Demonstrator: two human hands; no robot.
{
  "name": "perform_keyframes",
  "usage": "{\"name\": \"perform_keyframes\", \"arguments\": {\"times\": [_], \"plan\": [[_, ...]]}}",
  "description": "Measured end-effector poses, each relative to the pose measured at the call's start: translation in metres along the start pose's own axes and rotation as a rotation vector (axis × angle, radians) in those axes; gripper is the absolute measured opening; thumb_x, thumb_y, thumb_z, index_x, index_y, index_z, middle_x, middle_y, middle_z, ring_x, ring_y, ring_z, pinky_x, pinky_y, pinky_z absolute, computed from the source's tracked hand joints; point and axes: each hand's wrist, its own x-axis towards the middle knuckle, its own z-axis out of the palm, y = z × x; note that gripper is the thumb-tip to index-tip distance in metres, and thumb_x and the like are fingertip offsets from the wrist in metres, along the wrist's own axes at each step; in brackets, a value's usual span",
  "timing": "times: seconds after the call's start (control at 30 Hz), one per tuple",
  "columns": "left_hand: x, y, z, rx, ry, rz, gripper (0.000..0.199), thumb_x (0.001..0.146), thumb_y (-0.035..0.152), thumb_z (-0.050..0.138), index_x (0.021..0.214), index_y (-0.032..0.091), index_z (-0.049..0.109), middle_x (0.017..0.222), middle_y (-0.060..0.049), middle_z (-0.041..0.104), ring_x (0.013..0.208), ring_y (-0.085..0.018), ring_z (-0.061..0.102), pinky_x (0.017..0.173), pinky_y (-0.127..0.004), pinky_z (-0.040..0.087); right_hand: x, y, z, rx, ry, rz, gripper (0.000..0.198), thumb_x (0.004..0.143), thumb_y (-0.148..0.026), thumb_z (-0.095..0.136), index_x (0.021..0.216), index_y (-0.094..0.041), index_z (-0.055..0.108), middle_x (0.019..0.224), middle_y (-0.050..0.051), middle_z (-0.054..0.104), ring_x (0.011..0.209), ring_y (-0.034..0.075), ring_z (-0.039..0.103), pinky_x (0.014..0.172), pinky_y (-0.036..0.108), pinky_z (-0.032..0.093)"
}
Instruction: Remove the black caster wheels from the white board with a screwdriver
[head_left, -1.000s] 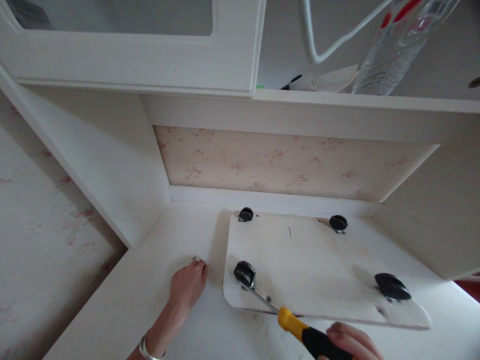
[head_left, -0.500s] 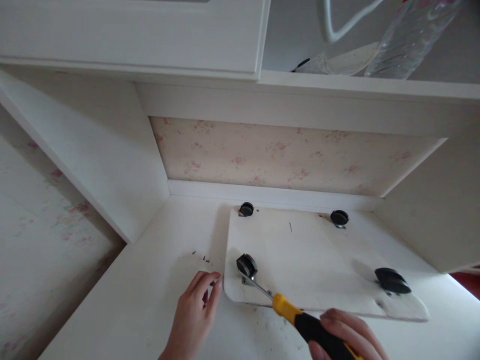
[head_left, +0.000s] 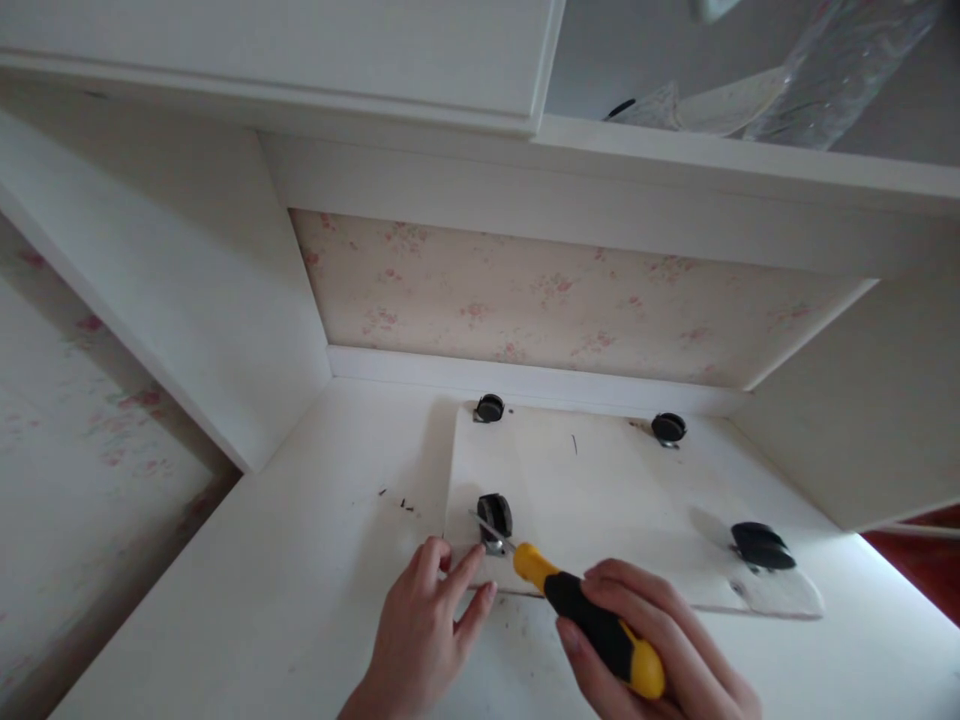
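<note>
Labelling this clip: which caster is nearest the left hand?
The near-left caster, beside the left hand and crossed by the screwdriver; the other three sit farther off.

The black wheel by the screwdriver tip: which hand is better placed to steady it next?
Probably the left hand: its fingers are beside the wheel, while the right hand grips the screwdriver.

Left hand point(head_left: 422, 628) loosely spread, right hand point(head_left: 673, 638) curled inward
</note>
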Motion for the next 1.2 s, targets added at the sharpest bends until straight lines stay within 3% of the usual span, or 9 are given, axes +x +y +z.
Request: {"name": "perform_keyframes", "arguments": {"times": [0.1, 0.3, 0.57, 0.63, 0.73, 0.87, 0.97, 1.1, 1.2], "plan": [[-0.002, -0.002, 0.004, 0.026, -0.001, 0.006, 0.043, 0.083, 0.04, 0.065, 0.124, 0.028, 0.059, 0.094, -0.006, 0.055, 0.08, -0.018, 0.062, 0.069, -0.03, 0.056, 0.013, 0.003, -0.001, -0.02, -0.083, -0.098, 0.025, 0.075, -0.021, 0.071, 0.098, -0.022, 0.063, 0.089, 0.005, 0.072, 0.071, 0.016, 0.07, 0.064, 0.022, 0.057], [-0.008, -0.01, 0.017, 0.062, 0.01, 0.004, 0.057, 0.076, 0.012, 0.071, 0.127, 0.033, 0.055, 0.09, -0.001, 0.052, 0.077, -0.015, 0.06, 0.066, -0.025, 0.054, 0.034, -0.002, -0.005, -0.163, -0.102, -0.112, 0.019, 0.08, -0.024, 0.068, 0.098, -0.023, 0.061, 0.091, 0.003, 0.072, 0.073, 0.015, 0.07, 0.067, 0.023, 0.056], [-0.007, -0.013, 0.017, 0.053, -0.022, 0.005, 0.056, 0.077, 0.017, 0.073, 0.126, 0.035, 0.055, 0.089, 0.0, 0.05, 0.075, -0.014, 0.059, 0.063, -0.022, 0.053, 0.051, 0.0, -0.013, -0.191, -0.06, -0.04, 0.009, 0.082, -0.031, 0.066, 0.088, -0.024, 0.064, 0.085, 0.002, 0.069, 0.069, 0.016, 0.066, 0.066, 0.028, 0.052], [-0.006, -0.012, 0.016, 0.055, -0.015, 0.004, 0.055, 0.077, 0.017, 0.073, 0.126, 0.034, 0.055, 0.088, -0.001, 0.05, 0.074, -0.014, 0.058, 0.062, -0.023, 0.053, 0.06, 0.002, -0.009, -0.07, -0.018, 0.028, 0.008, 0.084, -0.031, 0.063, 0.087, -0.024, 0.063, 0.089, 0.005, 0.068, 0.079, 0.019, 0.066, 0.073, 0.032, 0.052], [-0.007, -0.011, 0.016, 0.053, -0.001, 0.002, 0.055, 0.076, 0.017, 0.073, 0.125, 0.033, 0.056, 0.088, -0.001, 0.05, 0.074, -0.015, 0.058, 0.062, -0.024, 0.053, 0.079, -0.001, 0.006, 0.31, 0.025, 0.199, 0.01, 0.09, -0.032, 0.055, 0.09, -0.023, 0.06, 0.094, 0.006, 0.066, 0.092, 0.023, 0.065, 0.079, 0.039, 0.053], [-0.009, -0.01, 0.016, 0.049, 0.018, -0.006, 0.055, 0.075, 0.017, 0.075, 0.124, 0.033, 0.056, 0.087, -0.001, 0.05, 0.073, -0.015, 0.058, 0.061, -0.024, 0.054, 0.105, -0.012, 0.04, 0.789, 0.009, 0.42, 0.012, 0.092, -0.036, 0.053, 0.089, -0.025, 0.052, 0.079, -0.002, 0.059, 0.07, 0.015, 0.063, 0.071, 0.037, 0.056], [-0.008, -0.01, 0.015, 0.043, 0.019, -0.003, 0.056, 0.074, 0.016, 0.075, 0.124, 0.033, 0.056, 0.087, -0.001, 0.05, 0.073, -0.016, 0.059, 0.061, -0.025, 0.054, 0.118, -0.019, 0.064, 0.88, -0.009, 0.523, 0.02, 0.09, -0.04, 0.056, 0.083, -0.023, 0.05, 0.071, -0.004, 0.054, 0.057, 0.009, 0.056, 0.06, 0.027, 0.052], [-0.007, -0.01, 0.015, 0.042, 0.019, 0.005, 0.056, 0.074, 0.014, 0.074, 0.124, 0.032, 0.056, 0.087, -0.001, 0.05, 0.074, -0.016, 0.059, 0.062, -0.026, 0.054, 0.124, -0.02, 0.086, 0.969, -0.091, 0.529, 0.031, 0.089, -0.046, 0.056, 0.072, -0.021, 0.048, 0.065, -0.005, 0.05, 0.051, 0.008, 0.05, 0.05, 0.023, 0.044], [-0.006, -0.011, 0.014, 0.04, 0.017, 0.008, 0.056, 0.074, 0.014, 0.075, 0.124, 0.032, 0.056, 0.086, -0.001, 0.05, 0.074, -0.016, 0.06, 0.061, -0.026, 0.055, 0.119, -0.018, 0.096, 0.918, -0.167, 0.541, 0.031, 0.087, -0.044, 0.06, 0.07, -0.021, 0.048, 0.06, -0.006, 0.05, 0.047, 0.008, 0.047, 0.046, 0.022, 0.04]]}}
